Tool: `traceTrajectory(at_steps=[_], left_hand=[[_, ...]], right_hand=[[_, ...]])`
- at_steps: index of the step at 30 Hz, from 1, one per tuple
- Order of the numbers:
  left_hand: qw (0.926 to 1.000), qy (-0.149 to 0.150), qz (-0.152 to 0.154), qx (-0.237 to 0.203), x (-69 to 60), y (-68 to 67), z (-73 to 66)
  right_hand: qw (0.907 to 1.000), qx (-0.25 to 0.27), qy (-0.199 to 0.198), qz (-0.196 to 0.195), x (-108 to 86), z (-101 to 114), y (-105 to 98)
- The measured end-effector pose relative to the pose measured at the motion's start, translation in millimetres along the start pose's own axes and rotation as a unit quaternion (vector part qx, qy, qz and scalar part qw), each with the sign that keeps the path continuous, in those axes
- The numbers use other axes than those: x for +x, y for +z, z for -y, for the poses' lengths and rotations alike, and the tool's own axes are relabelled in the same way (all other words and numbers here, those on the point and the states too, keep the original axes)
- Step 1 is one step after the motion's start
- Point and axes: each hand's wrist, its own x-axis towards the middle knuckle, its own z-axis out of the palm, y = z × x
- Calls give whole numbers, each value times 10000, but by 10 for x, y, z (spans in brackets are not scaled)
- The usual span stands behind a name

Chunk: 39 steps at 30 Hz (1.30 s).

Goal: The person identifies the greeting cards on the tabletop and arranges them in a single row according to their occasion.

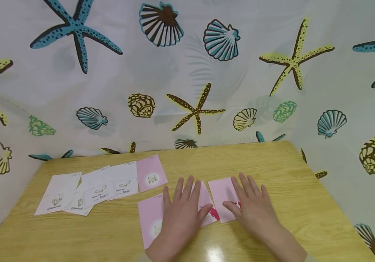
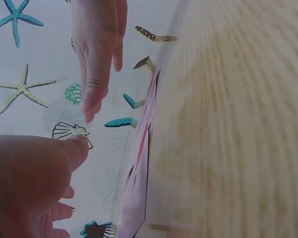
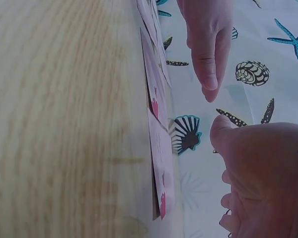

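My left hand (image 1: 182, 214), fingers straight and spread, hovers palm down over two pink cards. One is a pink card with a pale round label (image 1: 148, 218); the other, a pink card with a red print (image 1: 212, 213), is partly hidden by the hand. To its right, my right hand (image 1: 256, 209) is spread over a second red-printed pink card (image 1: 220, 196), covering its right part. Both wrist views show a gap between the hands and the pink cards (image 2: 139, 168), which lie on the table. Neither hand holds anything.
Another pink card (image 1: 151, 173) lies farther back on the wooden table (image 1: 115, 233). Left of it, several white cards (image 1: 92, 185) overlap in a row, with wing and diamond prints. A curtain (image 1: 115, 76) patterned with starfish and shells hangs behind the table and at its sides.
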Motion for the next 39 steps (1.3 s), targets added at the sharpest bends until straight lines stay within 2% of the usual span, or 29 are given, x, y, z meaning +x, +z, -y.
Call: traceTrajectory(at_steps=[9,16,27,35,39], left_hand=[[9998,148,74,94,-13,76,-120],[9995,288,-19,88,-38,176,-147],[9995,229,174,-112,-54,229,-202],[9992,294,274,-72,-61,249,-232],[9990,295,319,-42,-53,260,-251]], right_hand=[[9999,-25,61,110,-66,-129,26],[9994,68,204,271,-81,-177,56],[9997,176,51,174,-136,-290,112],[9986,204,129,477,-156,-285,72],[9986,254,129,455,-160,-294,70]])
